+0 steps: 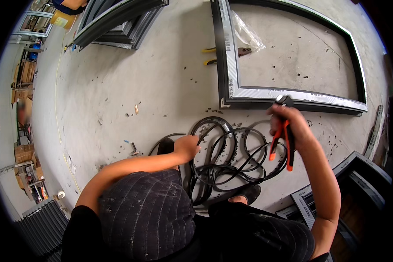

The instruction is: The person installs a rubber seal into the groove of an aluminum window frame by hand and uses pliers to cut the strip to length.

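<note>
A tangled coil of black rubber strip (pixel 208 174) lies on the floor between my feet and a window frame. My left hand (pixel 187 147) is closed at the coil's left side, pinching a strand of it. In my right hand (pixel 288 121) is a pair of hand cutters (pixel 287 146) with orange and black handles, its handles hanging down and its head just over the frame's near edge. The dark window frame (pixel 292 94), partly covered in pale printed film, lies flat ahead on the right. The cutters' jaws are partly hidden by my fingers.
Pliers with yellow handles (pixel 209 62) lie under the frame's left side, near clear plastic film (pixel 247 35). More frames are stacked at far left (pixel 122 26) and near right (pixel 308 209). Dark ribbed panels (pixel 41 227) stand at lower left. Scraps dot the concrete floor (pixel 113 87).
</note>
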The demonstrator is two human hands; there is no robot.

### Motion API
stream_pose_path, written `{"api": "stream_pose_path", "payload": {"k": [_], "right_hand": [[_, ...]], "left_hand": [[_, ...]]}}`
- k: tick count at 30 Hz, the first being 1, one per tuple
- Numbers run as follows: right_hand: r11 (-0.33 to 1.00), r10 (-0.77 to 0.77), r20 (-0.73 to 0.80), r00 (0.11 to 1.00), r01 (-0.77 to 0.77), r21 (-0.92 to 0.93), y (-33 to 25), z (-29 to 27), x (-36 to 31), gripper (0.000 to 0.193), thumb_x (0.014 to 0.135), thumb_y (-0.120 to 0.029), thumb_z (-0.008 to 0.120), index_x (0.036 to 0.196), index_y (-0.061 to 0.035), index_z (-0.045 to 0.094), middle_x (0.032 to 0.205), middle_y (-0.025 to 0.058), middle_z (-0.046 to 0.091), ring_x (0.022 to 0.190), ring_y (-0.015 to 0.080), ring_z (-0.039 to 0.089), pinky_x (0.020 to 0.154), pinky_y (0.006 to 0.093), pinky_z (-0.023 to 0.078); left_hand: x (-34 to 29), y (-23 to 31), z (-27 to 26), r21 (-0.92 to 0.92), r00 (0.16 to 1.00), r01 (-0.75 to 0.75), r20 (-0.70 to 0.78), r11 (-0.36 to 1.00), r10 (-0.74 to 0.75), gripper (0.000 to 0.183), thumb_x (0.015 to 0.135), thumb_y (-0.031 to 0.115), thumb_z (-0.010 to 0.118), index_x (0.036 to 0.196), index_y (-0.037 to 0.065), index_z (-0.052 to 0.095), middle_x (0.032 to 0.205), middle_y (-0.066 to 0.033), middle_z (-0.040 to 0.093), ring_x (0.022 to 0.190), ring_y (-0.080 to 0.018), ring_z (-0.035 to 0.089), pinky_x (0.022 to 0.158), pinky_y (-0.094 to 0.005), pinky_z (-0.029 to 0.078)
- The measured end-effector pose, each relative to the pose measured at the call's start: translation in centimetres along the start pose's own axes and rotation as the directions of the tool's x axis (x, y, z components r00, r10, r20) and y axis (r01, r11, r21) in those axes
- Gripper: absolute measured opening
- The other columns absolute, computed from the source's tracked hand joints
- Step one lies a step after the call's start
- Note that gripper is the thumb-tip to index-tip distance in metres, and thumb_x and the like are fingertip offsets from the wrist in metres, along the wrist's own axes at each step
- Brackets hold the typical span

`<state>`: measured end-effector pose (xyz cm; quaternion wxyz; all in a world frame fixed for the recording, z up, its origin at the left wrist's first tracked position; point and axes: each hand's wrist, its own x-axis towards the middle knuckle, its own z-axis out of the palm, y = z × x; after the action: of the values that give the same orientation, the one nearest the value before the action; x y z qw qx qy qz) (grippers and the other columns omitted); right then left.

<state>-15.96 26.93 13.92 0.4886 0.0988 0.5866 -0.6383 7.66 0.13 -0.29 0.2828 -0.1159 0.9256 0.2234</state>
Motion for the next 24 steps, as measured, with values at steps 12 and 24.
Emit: {"api": "stream_pose_path", "payload": {"k": [12, 24], "right_hand": [[0.944, 0.315, 0.16, 0.935, -0.292, -0.15, 5.2, 5.3, -0.7, 0.038, 0.082, -0.01, 0.065, 0.118, -0.0003, 0.058, 0.101, 0.008, 0.063, 0.082, 0.0146, 0.062, 0.07, 0.0286, 0.055], [0.961, 0.145, 0.208, 0.967, -0.188, 0.202, 0.3, 6.8, -2.3, 0.031, 0.086, -0.009, 0.06, 0.114, 0.0035, 0.056, 0.103, 0.0132, 0.063, 0.087, 0.0197, 0.062, 0.079, 0.0362, 0.052]], "left_hand": [[1.3, 4.6, -20.3, -0.998, 0.995, 0.05, 0.047, -0.036, 0.087, 0.018, 0.092, 0.021, 0.062, 0.097, 0.008, 0.051, 0.09, -0.0079, 0.064, 0.089, -0.0221, 0.065, 0.081, -0.035, 0.055], [-1.0, 7.0, -22.4, -0.998, 0.971, 0.027, 0.013, -0.054, 0.238, 0.019, 0.089, 0.001, 0.06, 0.108, 0.005, 0.06, 0.098, -0.0058, 0.064, 0.092, -0.0167, 0.063, 0.084, -0.0289, 0.053]]}}
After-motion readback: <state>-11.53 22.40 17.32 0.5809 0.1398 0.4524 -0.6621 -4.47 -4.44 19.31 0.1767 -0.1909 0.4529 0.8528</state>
